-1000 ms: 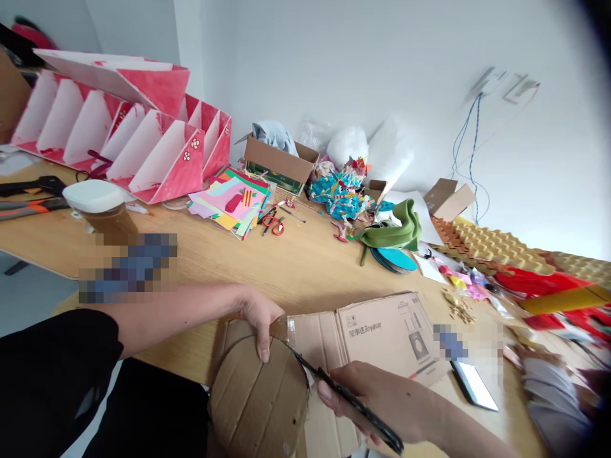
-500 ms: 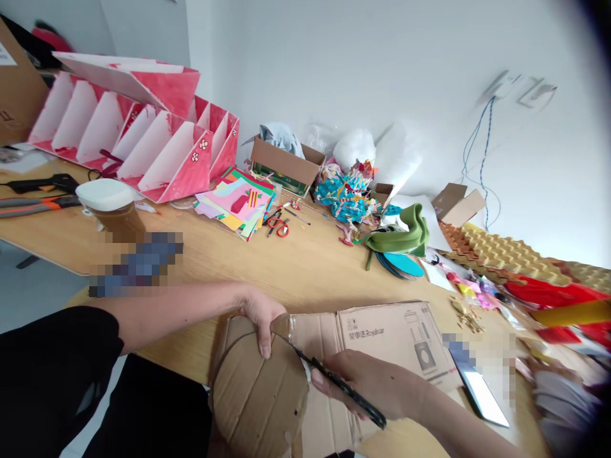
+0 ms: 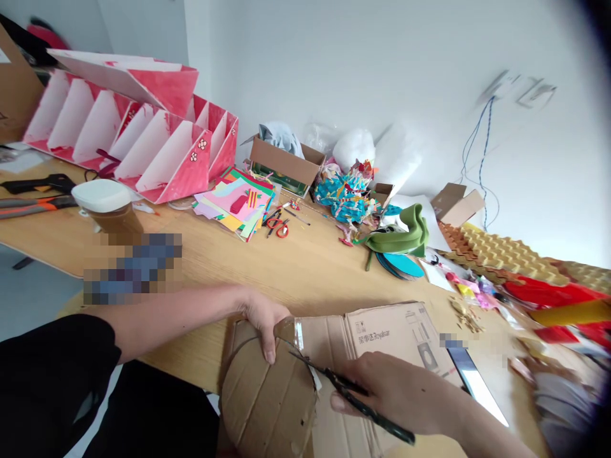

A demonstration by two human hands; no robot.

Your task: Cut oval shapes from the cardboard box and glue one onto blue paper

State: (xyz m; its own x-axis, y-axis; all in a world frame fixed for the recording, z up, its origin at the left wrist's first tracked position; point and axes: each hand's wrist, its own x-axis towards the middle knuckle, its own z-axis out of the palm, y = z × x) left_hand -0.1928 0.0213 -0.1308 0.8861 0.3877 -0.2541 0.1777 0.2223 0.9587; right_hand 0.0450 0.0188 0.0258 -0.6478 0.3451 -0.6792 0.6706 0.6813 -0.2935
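The left hand (image 3: pixel 261 316) pinches the upper edge of a rounded cardboard piece (image 3: pixel 267 401) at the near edge of the counter (image 3: pixel 296 267), fingers curled over it, thumb on its face. The right hand (image 3: pixel 391 394) is closed on black scissors (image 3: pixel 353 397), blades biting the curved edge just right of the left thumb. The flattened cardboard box (image 3: pixel 391 331) lies underneath, with a phone (image 3: pixel 477 385) beside it.

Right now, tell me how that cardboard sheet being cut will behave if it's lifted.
The cardboard sheet looks corrugated, so probably stiff and light. Its fold creases may let flaps hinge and droop. The rounded part under the left hand is nearly cut around by the scissors, so it could sag.
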